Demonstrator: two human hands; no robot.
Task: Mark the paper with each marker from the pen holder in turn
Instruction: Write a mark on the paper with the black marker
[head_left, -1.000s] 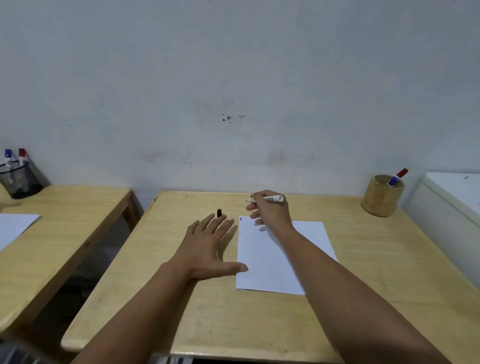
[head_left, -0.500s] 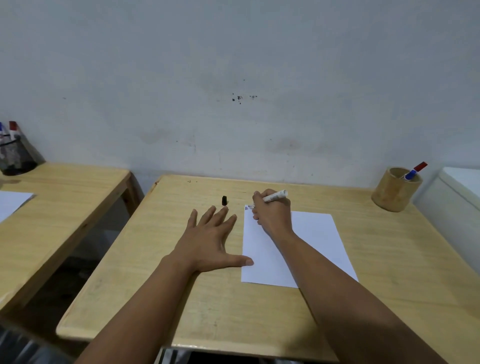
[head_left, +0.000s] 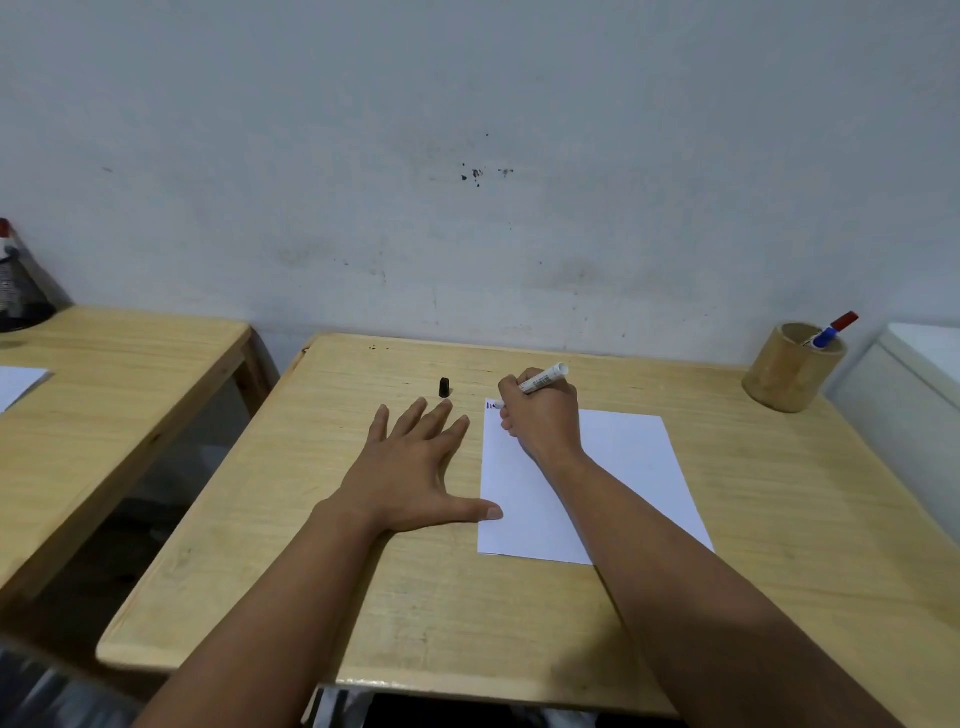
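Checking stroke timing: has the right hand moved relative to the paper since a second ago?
Yes. The right hand dropped its marker tip onto the paper's top-left corner.

Soft, even light filled the room, rather dim. The forearms cast faint shadows on the desk (head_left: 415, 613). Wide-angle bending curved the desk's edges, and the bottom-left corner was smeared with blur.

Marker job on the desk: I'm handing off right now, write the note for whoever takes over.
Right hand grips the uncapped marker, tip at the paper's far left corner.
Left hand lies flat and open on the table, thumb at the paper's edge.
Black cap stands beyond the left fingers.
Done: small blue and red marks at that corner.
Left: finish this mark, recap, return it to the pen holder, which holds two markers.
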